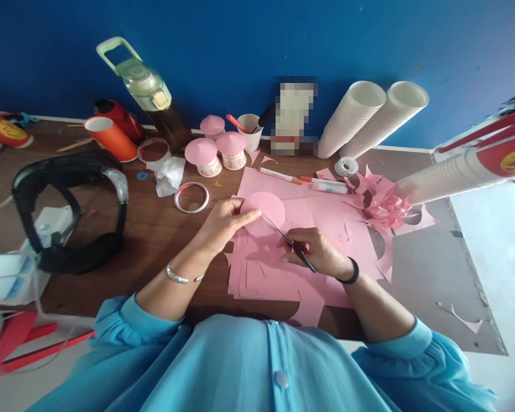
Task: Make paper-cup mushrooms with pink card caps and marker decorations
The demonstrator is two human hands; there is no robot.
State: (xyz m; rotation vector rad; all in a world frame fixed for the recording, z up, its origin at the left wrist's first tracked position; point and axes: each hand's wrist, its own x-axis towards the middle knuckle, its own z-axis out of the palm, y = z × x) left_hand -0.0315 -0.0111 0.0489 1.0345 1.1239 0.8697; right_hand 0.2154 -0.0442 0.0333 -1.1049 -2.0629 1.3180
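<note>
Bare tabletop (163, 240) between headset (68, 212) and pink sheets (326, 217).

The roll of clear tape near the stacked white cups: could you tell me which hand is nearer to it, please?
Right. The right hand, holding scissors, lies below-left of the roll of clear tape; the left hand is farther left.

three pink-topped cups (218, 154), two cup stacks (369, 117)

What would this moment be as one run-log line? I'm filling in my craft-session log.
left hand: holds pink disc | right hand: holds scissors, blades at disc edge | under: pink paper on table
</note>
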